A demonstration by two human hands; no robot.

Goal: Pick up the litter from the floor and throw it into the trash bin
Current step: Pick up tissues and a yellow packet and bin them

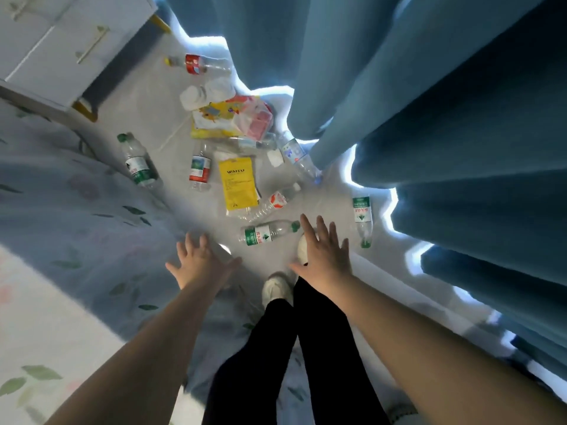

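Observation:
Litter lies scattered on the grey floor ahead of my feet. Nearest is a clear bottle with a green label (267, 232), lying on its side just beyond my right hand (322, 251). Farther off are a yellow packet (237, 183), a red-labelled bottle (200, 170), a green-capped bottle (139, 165) by the bed, another green-labelled bottle (362, 217) near the curtain, and a heap of plastic bags (233, 116). My left hand (199, 260) and my right hand both reach forward with fingers spread and hold nothing. No trash bin is in view.
A bed with a leaf-patterned cover (61, 225) fills the left side. Blue curtains (445, 118) hang along the right. A white cabinet with gold handles (67, 41) stands at the far left. My white shoes (276, 288) stand on the narrow floor strip.

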